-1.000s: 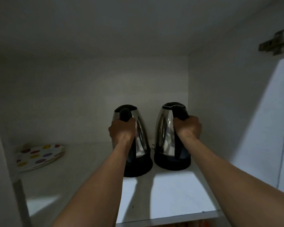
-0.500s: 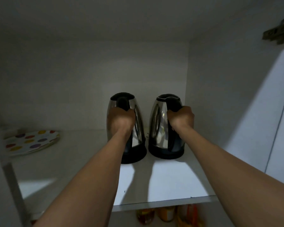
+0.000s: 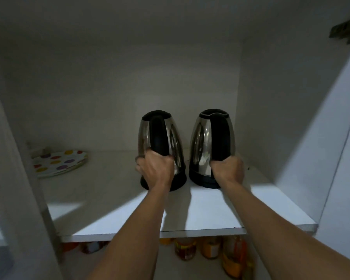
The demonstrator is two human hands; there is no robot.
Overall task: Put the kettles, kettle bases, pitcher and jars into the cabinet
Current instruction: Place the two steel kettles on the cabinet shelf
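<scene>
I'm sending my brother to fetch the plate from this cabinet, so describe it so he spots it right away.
Look on the upper cabinet shelf, far left, well apart from the two steel kettles on the right. The plate lies flat near the back wall. It alone is white with coloured polka dots.

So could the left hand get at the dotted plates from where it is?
Probably yes. The left hand is low on the left kettle, and the shelf between it and the plates looks bare. It would have to let go of the kettle first.
</scene>
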